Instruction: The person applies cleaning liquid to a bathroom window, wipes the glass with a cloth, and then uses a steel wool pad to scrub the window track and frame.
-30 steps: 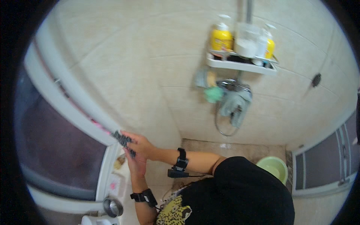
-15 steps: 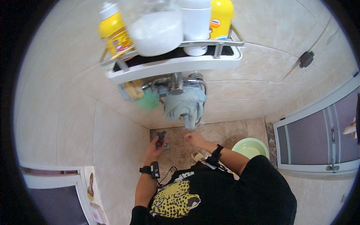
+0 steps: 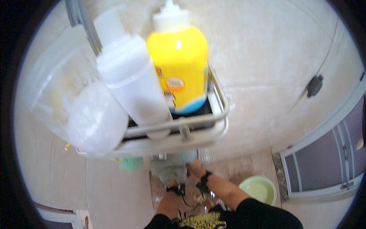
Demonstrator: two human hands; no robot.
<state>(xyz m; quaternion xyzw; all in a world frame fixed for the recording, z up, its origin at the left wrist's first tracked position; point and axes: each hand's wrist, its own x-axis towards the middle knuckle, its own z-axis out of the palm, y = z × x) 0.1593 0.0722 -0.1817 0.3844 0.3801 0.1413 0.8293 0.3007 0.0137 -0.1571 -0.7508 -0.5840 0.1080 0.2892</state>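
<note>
A grey-blue cloth (image 3: 167,170) hangs below the shelf, in front of my hands. My left hand (image 3: 172,184) is mostly behind its lower edge; neither its fingers nor anything in them can be made out. My right hand (image 3: 195,167) is raised to the right side of the cloth, close to the wall. Its fingers are blurred and partly covered, so I cannot tell whether they grip the cloth. Dark straps are on both wrists. A green mesh bath puff (image 3: 130,164) hangs left of the cloth.
Above my hands juts a wall shelf (image 3: 183,147) with a metal rail. It carries a clear tub (image 3: 95,118) of white contents, a white bottle (image 3: 133,80) and a yellow bottle (image 3: 179,65). A pale green basin (image 3: 259,189) stands on the floor at right, near a framed door (image 3: 328,152).
The view has moved closer to the shelf, which now covers the tap. Both hands have come up to the cloth. The dark clump in my left hand is now out of sight.
</note>
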